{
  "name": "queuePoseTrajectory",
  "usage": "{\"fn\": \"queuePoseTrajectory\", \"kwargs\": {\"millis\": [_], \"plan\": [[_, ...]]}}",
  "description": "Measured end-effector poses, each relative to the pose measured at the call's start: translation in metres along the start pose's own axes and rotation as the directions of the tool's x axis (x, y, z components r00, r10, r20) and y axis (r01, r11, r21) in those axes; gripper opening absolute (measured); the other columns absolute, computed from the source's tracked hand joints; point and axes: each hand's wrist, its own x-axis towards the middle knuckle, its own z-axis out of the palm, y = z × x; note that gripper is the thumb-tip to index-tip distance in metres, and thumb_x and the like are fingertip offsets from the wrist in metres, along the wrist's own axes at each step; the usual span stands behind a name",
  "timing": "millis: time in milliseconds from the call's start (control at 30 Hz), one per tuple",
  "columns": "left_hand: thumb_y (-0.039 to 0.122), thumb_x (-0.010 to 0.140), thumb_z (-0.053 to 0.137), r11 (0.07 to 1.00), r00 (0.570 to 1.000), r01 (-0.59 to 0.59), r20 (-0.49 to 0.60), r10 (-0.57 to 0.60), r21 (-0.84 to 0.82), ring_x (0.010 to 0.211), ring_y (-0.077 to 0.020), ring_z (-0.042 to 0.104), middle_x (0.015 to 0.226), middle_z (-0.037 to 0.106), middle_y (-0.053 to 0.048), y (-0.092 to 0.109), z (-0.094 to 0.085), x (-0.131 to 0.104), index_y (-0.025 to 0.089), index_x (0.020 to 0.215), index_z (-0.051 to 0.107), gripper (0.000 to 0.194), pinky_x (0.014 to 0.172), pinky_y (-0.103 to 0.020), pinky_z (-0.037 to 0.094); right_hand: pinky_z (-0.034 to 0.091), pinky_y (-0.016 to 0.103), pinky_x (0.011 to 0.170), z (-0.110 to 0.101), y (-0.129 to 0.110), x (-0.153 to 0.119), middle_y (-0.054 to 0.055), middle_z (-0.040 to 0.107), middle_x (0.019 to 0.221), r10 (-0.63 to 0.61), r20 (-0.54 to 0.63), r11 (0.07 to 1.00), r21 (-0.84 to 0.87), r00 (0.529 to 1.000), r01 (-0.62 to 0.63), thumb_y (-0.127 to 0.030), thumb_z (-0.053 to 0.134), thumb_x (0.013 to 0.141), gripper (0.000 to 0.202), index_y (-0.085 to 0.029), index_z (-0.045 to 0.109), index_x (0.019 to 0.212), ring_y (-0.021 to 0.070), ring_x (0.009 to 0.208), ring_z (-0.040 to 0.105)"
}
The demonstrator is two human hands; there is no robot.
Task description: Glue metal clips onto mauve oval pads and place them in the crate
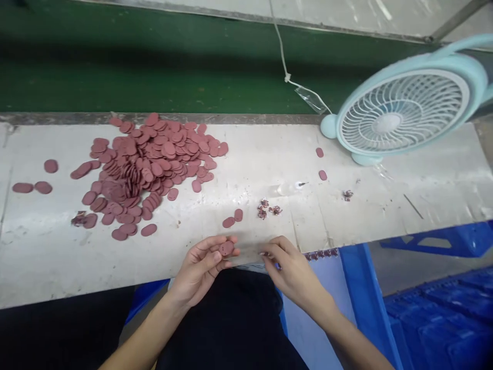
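- Dark clothing (231,324): foreground, centred below the bench's near edge.
- White sheet (308,313): nearer than the bench's near edge, right of centre, within a blue tray (379,308); a row of small dark pieces (321,255) borders its far end.
- Left hand (194,272): at the middle of the near edge, thumb and fingers closed on a pink oval disc (226,248), its broad face exposed. Whether a second lies behind it is unclear.
- Right hand (295,275): beside the same edge, apart from the left; fingers bent, tips drawn near one another. Contents, if any, cannot be told.
- Step in hand, as judged: the disc is held up for handling between the hands. Bringing the right fingertips to it would call for a steady left pinch and fine alignment.
- Two loose discs (228,222): just beyond the left hand, toward the bench's middle.
- Cluster of dark-red pieces (263,209): beyond the gap between the hands; a clear bottle (285,189) with a dark tip lies farther on.
- Disc pile (154,154): left half, spreading to the far edge.
- Pale-blue fan (389,123): at the far right corner.
- Green panel (154,77): background, behind the far edge.
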Motion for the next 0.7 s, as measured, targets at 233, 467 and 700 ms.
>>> {"fn": "queuePoseTrajectory", "kwargs": {"millis": [233,467,700], "plan": [[0.018,0.076,0.081,0.996,0.992,0.007,-0.129,0.005,0.091,0.102,-0.0216,0.074,0.123,0.074,-0.008,0.002,0.002,0.005,0.024,0.099,0.078,0.024,0.073,-0.018,0.060,0.060,0.029,0.086,0.034,-0.054,-0.021,0.000,0.073,0.104,-0.066,-0.203,0.823,0.542,0.977,0.168,-0.018,0.064,0.086,0.025,-0.032,0.070,0.105,0.0162,0.091,0.071],[0.017,0.073,0.083,0.991,0.994,0.019,-0.108,-0.005,0.132,0.105,-0.0245,0.073,0.123,0.074,-0.008,-0.001,0.007,0.005,0.025,0.096,0.079,0.025,0.074,-0.021,0.060,0.063,0.028,0.076,0.031,-0.050,-0.017,0.001,0.072,0.104,0.117,-0.151,0.626,0.779,0.982,0.045,-0.014,0.064,0.081,0.029,-0.028,0.074,0.104,0.0153,0.084,0.072],[0.020,0.073,0.084,0.987,0.999,-0.016,-0.048,0.024,0.158,0.103,-0.0288,0.073,0.111,0.078,-0.008,-0.012,0.014,-0.004,0.023,0.097,0.078,0.024,0.086,-0.037,0.059,0.062,0.026,0.068,0.012,-0.029,-0.013,0.001,0.075,0.090,0.180,-0.152,0.485,0.873,0.972,0.047,-0.015,0.073,0.082,0.021,-0.027,0.077,0.098,0.0158,0.078,0.073]]}}
